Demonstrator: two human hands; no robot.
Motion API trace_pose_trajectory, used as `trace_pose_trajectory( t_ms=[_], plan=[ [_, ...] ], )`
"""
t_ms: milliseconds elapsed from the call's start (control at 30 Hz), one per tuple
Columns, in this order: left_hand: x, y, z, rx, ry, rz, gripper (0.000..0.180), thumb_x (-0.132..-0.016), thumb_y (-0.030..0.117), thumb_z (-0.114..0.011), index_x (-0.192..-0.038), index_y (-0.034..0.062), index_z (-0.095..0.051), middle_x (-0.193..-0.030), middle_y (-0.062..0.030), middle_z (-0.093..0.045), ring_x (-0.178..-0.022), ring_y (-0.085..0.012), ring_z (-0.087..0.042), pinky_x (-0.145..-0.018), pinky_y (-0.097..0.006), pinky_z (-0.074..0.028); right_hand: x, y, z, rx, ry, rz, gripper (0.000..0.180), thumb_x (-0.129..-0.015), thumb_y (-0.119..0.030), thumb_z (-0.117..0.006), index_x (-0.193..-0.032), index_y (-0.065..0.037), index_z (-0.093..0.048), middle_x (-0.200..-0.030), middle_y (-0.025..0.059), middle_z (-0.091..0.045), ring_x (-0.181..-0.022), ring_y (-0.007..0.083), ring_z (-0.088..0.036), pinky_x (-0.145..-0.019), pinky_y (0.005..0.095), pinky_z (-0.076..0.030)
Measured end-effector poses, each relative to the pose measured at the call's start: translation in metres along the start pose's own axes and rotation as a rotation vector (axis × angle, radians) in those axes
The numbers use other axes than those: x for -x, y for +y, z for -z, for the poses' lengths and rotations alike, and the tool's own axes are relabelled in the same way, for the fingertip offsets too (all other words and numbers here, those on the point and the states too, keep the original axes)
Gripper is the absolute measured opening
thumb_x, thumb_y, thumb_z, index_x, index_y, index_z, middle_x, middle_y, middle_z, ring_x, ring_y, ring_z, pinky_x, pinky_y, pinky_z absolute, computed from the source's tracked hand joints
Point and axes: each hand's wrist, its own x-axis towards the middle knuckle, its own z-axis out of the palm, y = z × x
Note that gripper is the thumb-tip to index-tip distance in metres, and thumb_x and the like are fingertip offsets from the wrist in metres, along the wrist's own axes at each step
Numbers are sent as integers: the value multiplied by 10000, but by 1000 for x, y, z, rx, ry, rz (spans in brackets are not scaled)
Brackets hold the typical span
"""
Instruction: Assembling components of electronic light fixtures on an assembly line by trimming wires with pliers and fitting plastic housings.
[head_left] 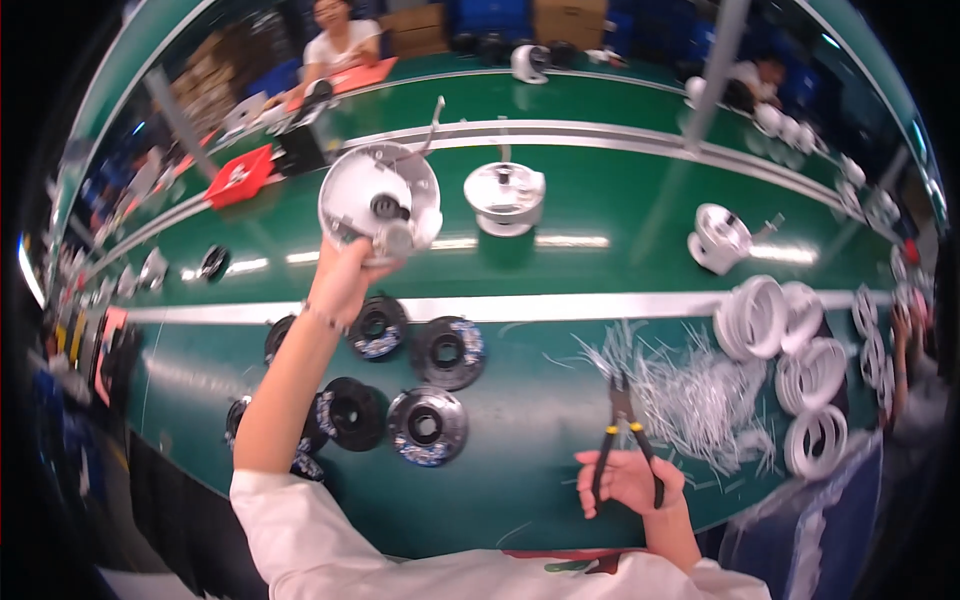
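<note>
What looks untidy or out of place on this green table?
A loose heap of thin white strips is scattered on the green table, beside the stacked white rings and just beyond the pliers in the right hand. Nothing looks damaged.

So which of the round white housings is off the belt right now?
The white housing gripped in the left hand, raised with its open side facing the camera. The other two housings sit on the green belt, untouched.

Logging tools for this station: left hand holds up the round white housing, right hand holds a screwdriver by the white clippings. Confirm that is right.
Not quite. In the head view the right hand holds pliers, not a screwdriver, by the white clippings. The left hand does hold up the round white housing.
</note>
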Motion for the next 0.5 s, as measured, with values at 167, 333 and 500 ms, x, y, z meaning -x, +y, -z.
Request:
trace_pose_trajectory(
  t_ms=[167,333,500],
  plan=[
    [73,-3,-79,-73,-196,178,468,-685,-35,-409,-1149,-29,-345,-1066,-159,-500,-918,-267,-563,-710,-370,-532,-2,-22,-25,25,-79,103,701,-815,-426,-414,-1256,98,-263,-1102,198,-466,-882,230,-537,-762,347,-435],
    [102,-12,-106,-119,-384,313,421,-709,-57,-410,-1128,-18,-392,-1025,-128,-534,-879,-230,-583,-698,-337,-538,-12,-34,-23,87,-110,151,567,-884,-388,-321,-1250,45,-321,-1095,171,-484,-849,215,-550,-709,338,-469],
    [113,-21,-119,-139,-441,337,401,-723,-54,-429,-1121,-13,-395,-1016,-114,-531,-889,-204,-566,-698,-342,-532,-13,-37,-20,25,-30,174,557,-890,-392,-299,-1227,48,-350,-1045,177,-515,-792,229,-569,-669,338,-481]
  ],
)
